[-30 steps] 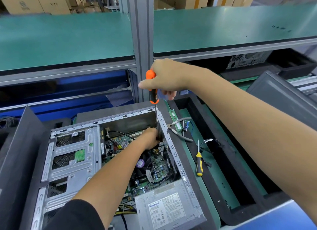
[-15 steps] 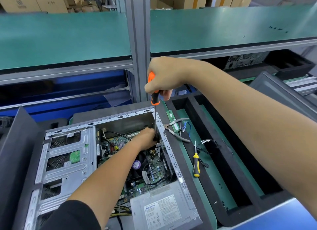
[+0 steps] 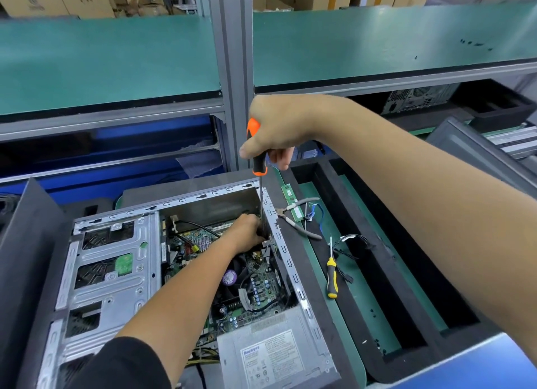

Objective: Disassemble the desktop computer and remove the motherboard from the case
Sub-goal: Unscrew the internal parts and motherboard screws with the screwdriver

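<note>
Orange and black, the screwdriver (image 3: pixel 257 149) stands upright in our right hand (image 3: pixel 279 127), which is wrapped tight round the handle; its long shaft runs straight down along the far right inner corner of the desktop case (image 3: pixel 293 275). Against half a second ago, the handle sits slightly farther into our fist and the shaft looks closer to vertical (the head camera has shifted a little too). Our left hand (image 3: pixel 247 233) remains deep in that corner, fingers curled at the shaft's lower end; we cannot tell what, if anything, they pinch.

We count two screwdrivers: the orange one and a yellow-handled screwdriver (image 3: pixel 331 275) lying on the green mat (image 3: pixel 357 295) to the right. One pair of pliers (image 3: pixel 299 217) lies farther back on the mat, beside one green memory stick (image 3: pixel 292 198).

Inside the case the motherboard (image 3: pixel 261 284) lies flat, its long axis running near to far, with one power supply (image 3: pixel 273 356) at the near end and the drive cage (image 3: pixel 110 269) on the left.
</note>
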Available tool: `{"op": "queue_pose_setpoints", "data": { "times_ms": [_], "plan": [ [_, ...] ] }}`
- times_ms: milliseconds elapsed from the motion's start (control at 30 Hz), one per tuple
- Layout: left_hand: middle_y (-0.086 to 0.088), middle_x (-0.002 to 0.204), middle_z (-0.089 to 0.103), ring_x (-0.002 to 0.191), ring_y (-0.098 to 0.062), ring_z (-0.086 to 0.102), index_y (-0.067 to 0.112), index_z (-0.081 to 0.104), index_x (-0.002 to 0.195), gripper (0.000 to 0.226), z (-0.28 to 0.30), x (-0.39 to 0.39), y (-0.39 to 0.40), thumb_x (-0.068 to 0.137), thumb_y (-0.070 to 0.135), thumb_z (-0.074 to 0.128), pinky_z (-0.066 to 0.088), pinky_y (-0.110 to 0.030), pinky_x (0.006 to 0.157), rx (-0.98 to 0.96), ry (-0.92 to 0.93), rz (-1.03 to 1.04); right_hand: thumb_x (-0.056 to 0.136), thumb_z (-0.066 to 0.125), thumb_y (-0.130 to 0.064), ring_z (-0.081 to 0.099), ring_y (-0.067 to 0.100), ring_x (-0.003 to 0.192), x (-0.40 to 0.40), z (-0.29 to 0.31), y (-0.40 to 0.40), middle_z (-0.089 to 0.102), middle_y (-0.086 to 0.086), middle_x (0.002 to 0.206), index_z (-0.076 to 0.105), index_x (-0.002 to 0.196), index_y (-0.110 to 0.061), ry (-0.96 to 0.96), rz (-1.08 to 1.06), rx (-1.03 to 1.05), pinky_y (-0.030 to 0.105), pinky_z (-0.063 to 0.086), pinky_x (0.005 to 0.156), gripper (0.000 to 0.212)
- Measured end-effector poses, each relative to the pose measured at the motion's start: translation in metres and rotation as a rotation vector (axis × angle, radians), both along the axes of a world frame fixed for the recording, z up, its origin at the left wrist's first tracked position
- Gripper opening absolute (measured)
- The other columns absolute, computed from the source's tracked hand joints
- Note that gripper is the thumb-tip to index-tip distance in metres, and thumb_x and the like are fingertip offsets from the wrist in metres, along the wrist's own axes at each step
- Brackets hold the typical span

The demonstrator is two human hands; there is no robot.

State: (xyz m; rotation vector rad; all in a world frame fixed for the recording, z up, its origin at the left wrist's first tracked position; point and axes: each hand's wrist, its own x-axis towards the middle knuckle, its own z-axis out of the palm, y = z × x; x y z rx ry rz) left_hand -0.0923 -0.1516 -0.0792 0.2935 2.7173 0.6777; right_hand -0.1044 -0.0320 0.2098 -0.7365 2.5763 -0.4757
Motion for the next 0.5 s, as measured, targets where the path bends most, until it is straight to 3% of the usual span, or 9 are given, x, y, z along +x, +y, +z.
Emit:
{"op": "queue_pose_setpoints", "data": {
  "times_ms": [100,167,300,400,500],
  "plan": [
    [-0.013,0.101,0.069,0.093,-0.028,0.065,0.003,0.072,0.099,0.021,0.004,0.002,-0.001,0.083,0.017,0.072,0.052,-0.038,0.084,0.001,-0.012,0.006,0.088,0.066,-0.018,0.072,0.014,0.061,-0.006,0.006,-0.008,0.074,0.003,0.068,0.066,0.090,0.001,0.003,0.058,0.114,0.027,0.057,0.068,0.019],
    [-0.010,0.102,0.070,0.095,-0.025,0.063,0.005,0.073,0.100,0.021,0.011,0.004,-0.004,0.083,0.018,0.073,0.051,-0.036,0.087,0.019,-0.025,0.005,0.088,0.065,-0.009,0.073,0.012,0.064,-0.010,0.007,-0.013,0.075,0.004,0.072,0.068,0.097,0.003,-0.006,0.070,0.143,0.024,0.058,0.066,0.015],
    [-0.002,0.098,0.071,0.095,-0.018,0.061,0.014,0.074,0.095,0.014,0.037,0.013,-0.019,0.084,0.023,0.071,0.041,-0.023,0.079,0.079,0.045,0.009,0.085,0.066,0.002,0.073,0.014,0.067,-0.020,0.007,-0.020,0.073,0.001,0.063,0.069,0.089,-0.006,0.011,0.093,0.191,0.014,0.051,0.049,0.010],
    [-0.001,0.093,0.072,0.089,-0.016,0.062,0.016,0.074,0.090,0.012,0.063,0.023,-0.030,0.086,0.025,0.069,0.047,-0.028,0.079,0.140,0.112,0.010,0.077,0.072,0.003,0.071,0.016,0.078,-0.025,0.008,-0.024,0.073,-0.003,0.070,0.071,0.084,-0.017,0.047,0.160,0.275,0.019,0.047,0.056,0.021],
    [0.004,0.084,0.070,0.080,-0.010,0.062,0.016,0.073,0.085,0.011,0.089,0.032,-0.035,0.084,0.026,0.070,0.050,-0.027,0.075,0.335,0.247,0.106,0.075,0.076,0.000,0.068,0.014,0.080,-0.023,0.010,-0.025,0.071,-0.010,0.072,0.069,0.082,-0.023,0.047,0.220,0.334,0.020,0.044,0.060,0.025]
  ]
}}
